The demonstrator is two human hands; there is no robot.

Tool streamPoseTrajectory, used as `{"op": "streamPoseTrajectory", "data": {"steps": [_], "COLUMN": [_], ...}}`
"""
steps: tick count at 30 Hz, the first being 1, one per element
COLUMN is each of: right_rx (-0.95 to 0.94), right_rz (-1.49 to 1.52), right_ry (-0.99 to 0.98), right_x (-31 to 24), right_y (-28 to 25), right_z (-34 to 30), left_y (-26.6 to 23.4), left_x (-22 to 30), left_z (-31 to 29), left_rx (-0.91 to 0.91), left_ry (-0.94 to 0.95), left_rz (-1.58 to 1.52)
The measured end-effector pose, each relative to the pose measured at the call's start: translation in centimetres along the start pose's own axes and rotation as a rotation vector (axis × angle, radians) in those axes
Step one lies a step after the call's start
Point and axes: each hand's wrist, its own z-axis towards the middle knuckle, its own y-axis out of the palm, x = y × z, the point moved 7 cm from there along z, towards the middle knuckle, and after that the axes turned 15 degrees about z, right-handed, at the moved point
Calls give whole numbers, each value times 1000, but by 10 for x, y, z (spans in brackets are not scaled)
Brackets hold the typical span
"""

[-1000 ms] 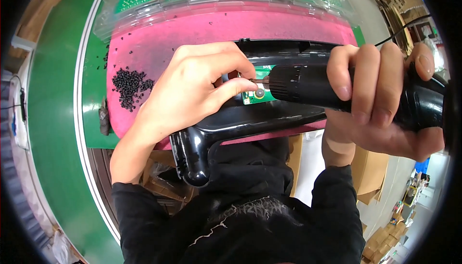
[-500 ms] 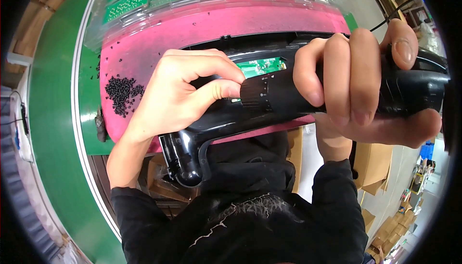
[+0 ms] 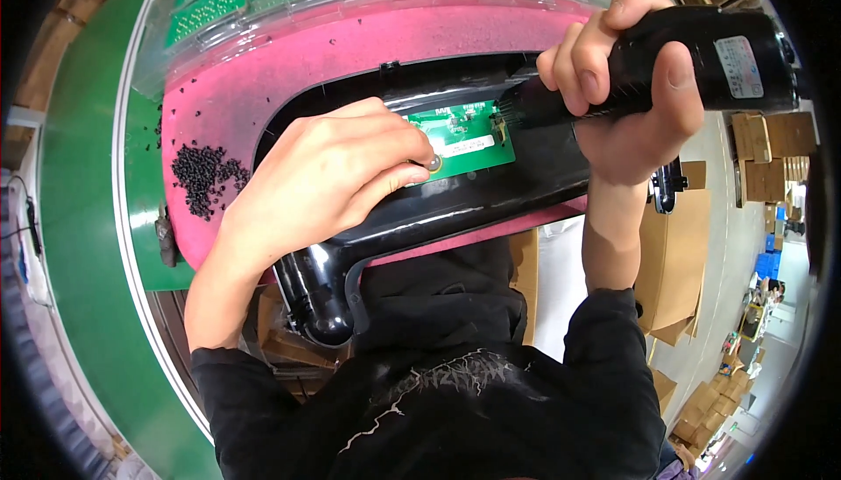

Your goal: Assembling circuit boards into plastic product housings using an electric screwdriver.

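Observation:
My right hand (image 3: 626,143) is wrapped round a black electric screwdriver (image 3: 688,51). The tool slants down to the left, and its ribbed front end is over the right end of a green circuit board (image 3: 469,163); the bit cannot be seen. That board lies inside a long, glossy black plastic housing (image 3: 429,228). With fingers and thumb closed together, my left hand (image 3: 320,169) is at the board's left end, beside a small round silvery part (image 3: 434,163). Whatever it pinches is hidden.
A heap of small black screws (image 3: 206,182) is on the pink mat (image 3: 263,64), left of the housing, with loose ones scattered around. Clear plastic trays (image 3: 289,7) of green boards stand behind. Cardboard boxes (image 3: 674,252) are at the right.
The screwdriver has swung up and to the right, away from my left fingertips, uncovering more of the board. My left hand stays at the board's left end, still closed.

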Motion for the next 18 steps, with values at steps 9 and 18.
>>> {"op": "streamPoseTrajectory", "data": {"steps": [9,18], "right_rx": [-1,450], "right_rz": [30,-21], "right_ry": [73,132], "right_x": [10,24], "right_y": [-6,5], "right_z": [4,-7], "left_y": [11,12], "left_x": [-6,-8], "left_z": [0,0], "left_rx": [-138,-145], "left_ry": [-110,-134], "left_rz": [15,-8]}}
